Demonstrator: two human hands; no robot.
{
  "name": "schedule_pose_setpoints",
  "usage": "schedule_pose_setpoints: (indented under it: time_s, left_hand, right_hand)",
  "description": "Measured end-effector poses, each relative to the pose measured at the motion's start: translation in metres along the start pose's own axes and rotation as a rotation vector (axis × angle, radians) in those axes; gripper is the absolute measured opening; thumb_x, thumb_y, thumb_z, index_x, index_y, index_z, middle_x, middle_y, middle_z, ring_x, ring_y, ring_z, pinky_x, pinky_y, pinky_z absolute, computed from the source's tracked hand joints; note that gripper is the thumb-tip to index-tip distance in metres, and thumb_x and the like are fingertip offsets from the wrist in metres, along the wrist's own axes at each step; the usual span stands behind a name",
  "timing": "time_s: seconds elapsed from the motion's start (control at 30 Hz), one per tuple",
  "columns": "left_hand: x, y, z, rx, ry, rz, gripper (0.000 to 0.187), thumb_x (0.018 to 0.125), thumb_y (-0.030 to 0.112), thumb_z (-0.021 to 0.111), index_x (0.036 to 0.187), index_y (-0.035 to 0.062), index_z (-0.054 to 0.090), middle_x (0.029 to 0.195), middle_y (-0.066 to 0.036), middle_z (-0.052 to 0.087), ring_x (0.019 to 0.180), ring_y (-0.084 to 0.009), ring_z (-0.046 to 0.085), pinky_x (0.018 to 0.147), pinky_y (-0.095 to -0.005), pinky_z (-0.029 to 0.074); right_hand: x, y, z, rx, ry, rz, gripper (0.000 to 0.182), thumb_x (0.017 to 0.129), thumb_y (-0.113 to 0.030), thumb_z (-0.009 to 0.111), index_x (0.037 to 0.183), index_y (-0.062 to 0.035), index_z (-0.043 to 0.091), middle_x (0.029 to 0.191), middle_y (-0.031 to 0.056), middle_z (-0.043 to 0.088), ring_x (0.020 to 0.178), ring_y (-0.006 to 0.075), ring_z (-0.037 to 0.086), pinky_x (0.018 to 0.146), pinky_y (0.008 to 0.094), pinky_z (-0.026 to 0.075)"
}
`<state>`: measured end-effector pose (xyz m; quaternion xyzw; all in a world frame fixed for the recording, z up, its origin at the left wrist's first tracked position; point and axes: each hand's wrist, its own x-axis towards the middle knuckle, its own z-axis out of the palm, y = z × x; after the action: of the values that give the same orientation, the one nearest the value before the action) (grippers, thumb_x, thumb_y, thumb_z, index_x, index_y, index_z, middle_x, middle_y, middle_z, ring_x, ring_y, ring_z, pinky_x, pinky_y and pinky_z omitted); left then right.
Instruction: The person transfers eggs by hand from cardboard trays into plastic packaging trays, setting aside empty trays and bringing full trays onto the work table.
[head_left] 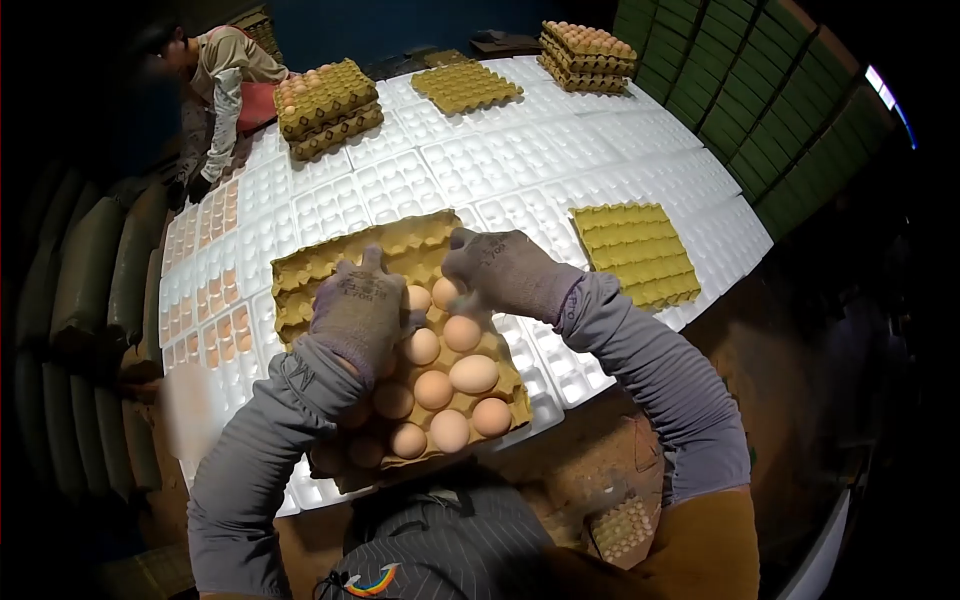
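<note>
A yellow-brown pulp egg tray (345, 247) lies just in front of my body, on top of white moulded trays. Brown eggs (434, 389) fill its near part, and cups along its far edge hold no eggs. My left hand (362, 308), in a grey knit glove, is over the middle of the tray with its fingers curled down among the eggs. At the tray's far right corner, my gloved right hand (500, 270) has bent fingers beside an egg (445, 292). What either hand grips is hidden under the fingers.
White moulded trays (470, 160) cover the table; those at left hold eggs. An egg-less pulp tray (637, 255) lies right, another (465, 86) farther back. Stacked egg trays (330, 105) stand near a bending co-worker (225, 80). Sacks (95, 270) line the left, green crates (745, 90) the right.
</note>
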<state>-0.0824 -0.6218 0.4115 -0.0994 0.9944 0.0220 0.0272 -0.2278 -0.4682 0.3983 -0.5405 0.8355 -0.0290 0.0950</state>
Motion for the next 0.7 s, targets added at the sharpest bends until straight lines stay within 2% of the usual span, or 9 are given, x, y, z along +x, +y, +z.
schedule_pose_setpoints:
  time_s: [0.1,0.13,0.2,0.27,0.3,0.37,0.43,0.63,0.7]
  left_hand:
    - [-0.009,-0.014,0.001,-0.232,0.099,0.047,0.035,0.083,0.029,0.08,0.109,0.0084,0.069,0.13,-0.017,0.053,0.112,-0.0341,0.06,0.094,-0.0446,0.052]
    - [-0.018,-0.026,0.004,-0.384,0.199,0.039,0.045,0.082,0.03,0.082,0.118,0.0057,0.068,0.135,-0.018,0.053,0.116,-0.0317,0.061,0.098,-0.0424,0.051]
    - [-0.039,-0.057,0.006,-0.861,0.085,0.004,0.052,0.088,0.035,0.077,0.125,0.0017,0.064,0.129,-0.014,0.058,0.112,-0.0243,0.061,0.097,-0.0366,0.051]
    - [-0.082,-0.082,-0.001,-1.236,-0.106,-0.254,0.063,0.096,0.051,0.06,0.132,0.0002,0.059,0.116,-0.009,0.068,0.104,-0.0188,0.064,0.09,-0.0323,0.052]
    - [-0.102,-0.098,0.01,-1.274,-0.057,-0.241,0.067,0.094,0.055,0.059,0.132,-0.0001,0.059,0.114,-0.009,0.068,0.102,-0.0181,0.064,0.087,-0.032,0.053]
    - [-0.142,-0.12,0.036,-1.354,-0.029,-0.287,0.073,0.095,0.062,0.054,0.134,-0.0005,0.057,0.11,-0.01,0.069,0.092,-0.0161,0.066,0.081,-0.0317,0.054]
    - [-0.185,-0.139,0.042,-1.484,-0.053,-0.404,0.078,0.095,0.064,0.054,0.138,-0.0011,0.054,0.11,-0.013,0.068,0.082,-0.0151,0.067,0.074,-0.0303,0.053]
    - [-0.27,-0.192,0.078,-1.165,-0.012,-0.575,0.063,0.088,0.044,0.077,0.13,0.0007,0.06,0.122,-0.015,0.061,0.107,-0.0194,0.062,0.09,-0.0329,0.054]
    - [-0.284,-0.232,0.085,-1.022,0.026,-0.641,0.058,0.086,0.042,0.078,0.126,0.0018,0.063,0.122,-0.016,0.061,0.111,-0.0222,0.061,0.093,-0.0354,0.052]
  right_hand:
    - [-0.004,0.01,-0.007,0.303,0.059,-0.051,0.052,0.081,-0.04,0.078,0.12,-0.008,0.066,0.114,0.0125,0.064,0.102,0.0259,0.068,0.088,0.0379,0.056]
    - [-0.01,0.015,-0.015,0.938,-0.058,0.112,0.052,0.078,-0.026,0.082,0.121,-0.0051,0.063,0.119,0.0118,0.061,0.101,0.0216,0.066,0.087,0.0351,0.057]
    - [-0.032,0.017,-0.024,1.616,-0.057,-0.008,0.051,0.078,-0.016,0.081,0.124,-0.0059,0.06,0.122,0.0102,0.057,0.102,0.0185,0.065,0.087,0.0332,0.059]
    - [-0.037,0.018,-0.018,1.47,-0.085,-0.09,0.047,0.082,-0.018,0.078,0.123,-0.0094,0.058,0.123,0.0077,0.055,0.102,0.0196,0.065,0.088,0.035,0.06]
    - [-0.024,0.024,0.008,0.923,0.16,-0.407,0.044,0.081,-0.023,0.08,0.118,-0.0119,0.06,0.119,0.0062,0.055,0.102,0.0217,0.066,0.087,0.0342,0.06]
    - [-0.038,-0.014,-0.017,0.176,0.007,-0.191,0.036,0.081,-0.029,0.079,0.11,-0.015,0.063,0.126,0.0135,0.056,0.1,0.0313,0.066,0.087,0.0393,0.058]
    - [-0.037,-0.03,-0.003,-0.106,0.081,-0.21,0.034,0.077,-0.032,0.081,0.102,-0.0164,0.064,0.129,0.0111,0.053,0.098,0.03,0.062,0.082,0.0424,0.058]
    - [-0.021,-0.048,-0.021,0.025,-0.016,-0.095,0.034,0.061,-0.019,0.086,0.09,-0.0094,0.071,0.121,0.0127,0.061,0.099,0.0359,0.064,0.08,0.0409,0.055]
    - [-0.02,-0.041,-0.04,0.34,-0.051,0.092,0.044,0.062,-0.033,0.084,0.094,-0.0043,0.072,0.116,0.0145,0.062,0.108,0.0321,0.061,0.085,0.0376,0.051]
